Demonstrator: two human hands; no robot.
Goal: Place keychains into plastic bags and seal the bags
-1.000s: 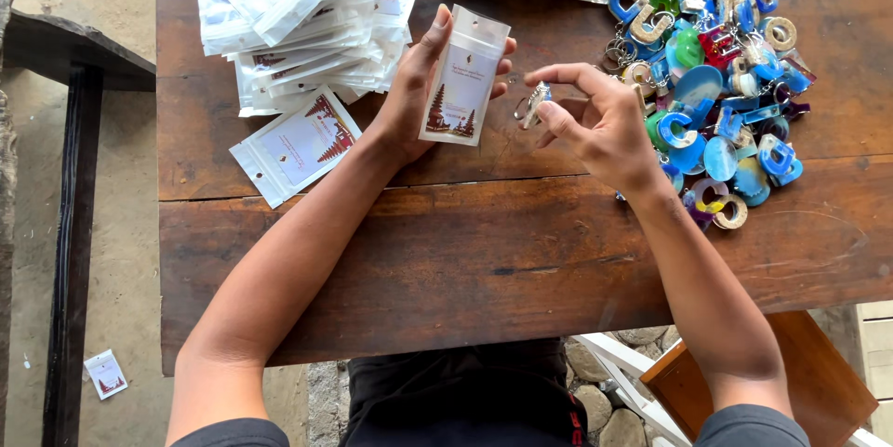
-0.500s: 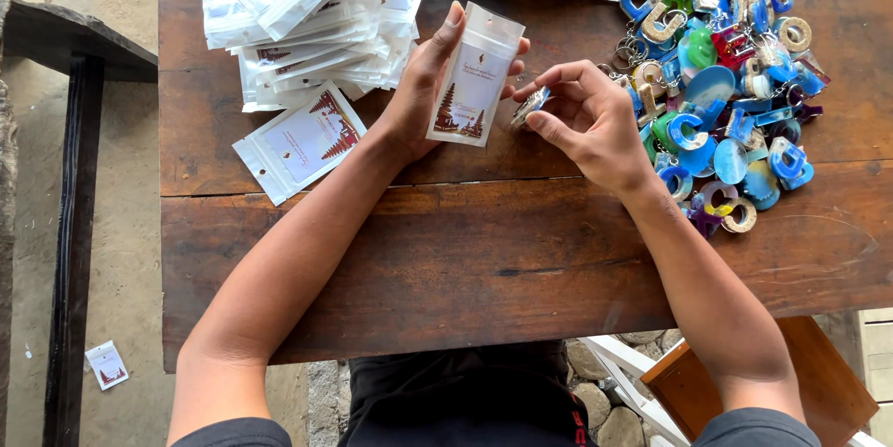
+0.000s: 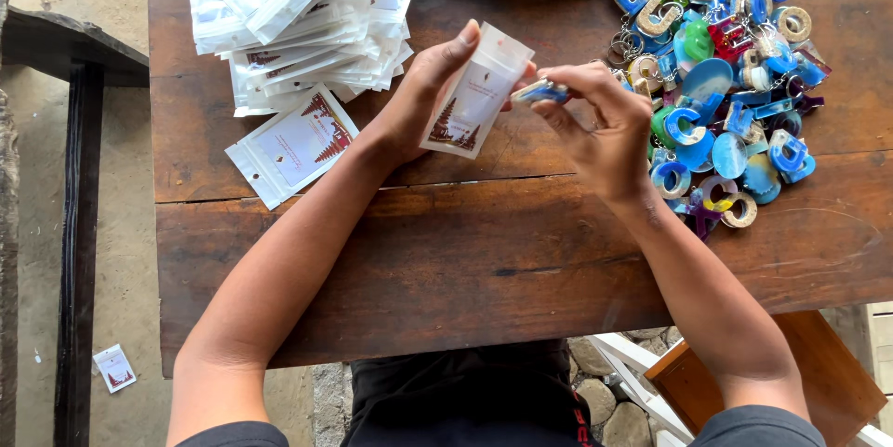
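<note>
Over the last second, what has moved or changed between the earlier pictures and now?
The right hand has brought its small blue keychain leftward, from apart to right at the top of the white pouch. The left hand holds that pouch as before, tilted a little more. The stack of pouches, the pile of letter keychains and the wooden table stayed as they were.

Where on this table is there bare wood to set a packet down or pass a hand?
The near half of the wooden table is bare, between the forearms and toward its front edge. A smaller patch lies between the pouch stack and the keychain pile, behind the left hand and right hand. Both far corners are crowded.
</note>
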